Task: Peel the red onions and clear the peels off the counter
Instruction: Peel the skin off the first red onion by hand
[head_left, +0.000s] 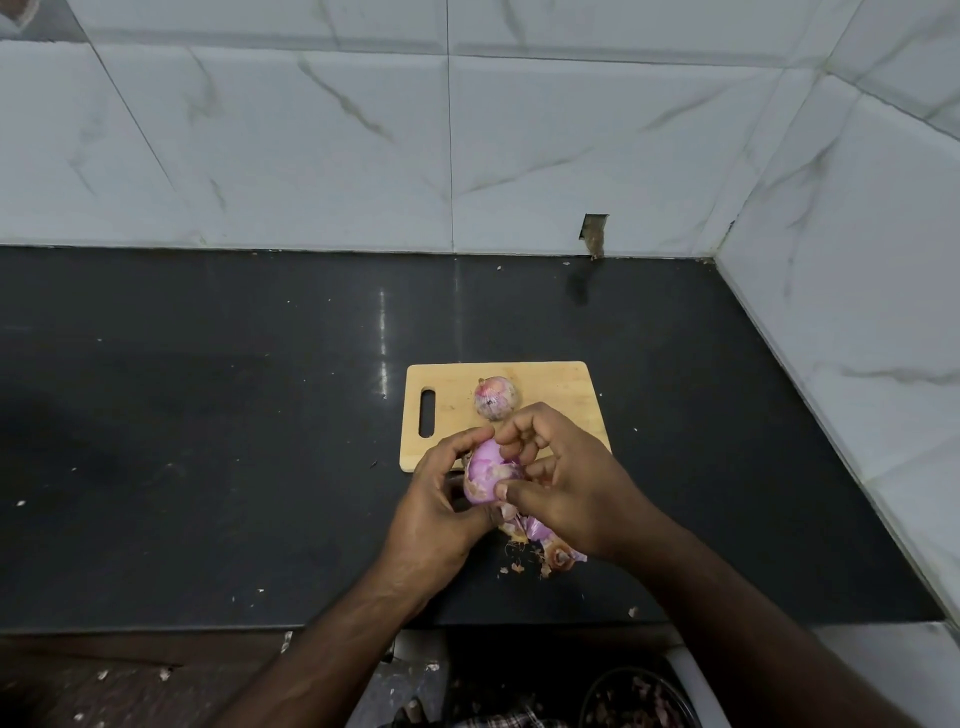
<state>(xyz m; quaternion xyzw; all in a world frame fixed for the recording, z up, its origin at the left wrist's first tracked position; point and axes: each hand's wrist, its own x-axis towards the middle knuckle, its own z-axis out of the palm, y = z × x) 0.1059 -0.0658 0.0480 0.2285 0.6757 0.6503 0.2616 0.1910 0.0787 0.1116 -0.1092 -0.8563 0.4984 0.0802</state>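
Peels (540, 543) lie nearest the person, in a loose heap on the black table (208, 415) directly under the right wrist, with small crumbs scattered just beyond them toward the table's front edge. Just past that heap both hands meet around one red onion (485, 475), held above the table at the near edge of the cutting board (550, 410). The left hand (441, 514) cups the onion from its left side, fingers wrapped under and around it, clamped on the bulb. The right hand (561, 483) comes in from the other side: its thumb presses on the onion's lower right face and its fingertips (511, 441) curl onto the top, apparently pinching a flap of skin, though the flap itself is mostly hidden. The onion's long axis runs roughly away from the person, tilted a little to the left, so the bared pink side faces up between the two sets of fingers. I judge the next pull must go from the far tip back toward the person, along that axis, with the right hand doing the stripping since its fingers sit on the loose edge. Farther on, beyond the right fingertips and apart from them, a second onion (496, 397) rests on the board, still wearing patchy skin. It waits its turn.
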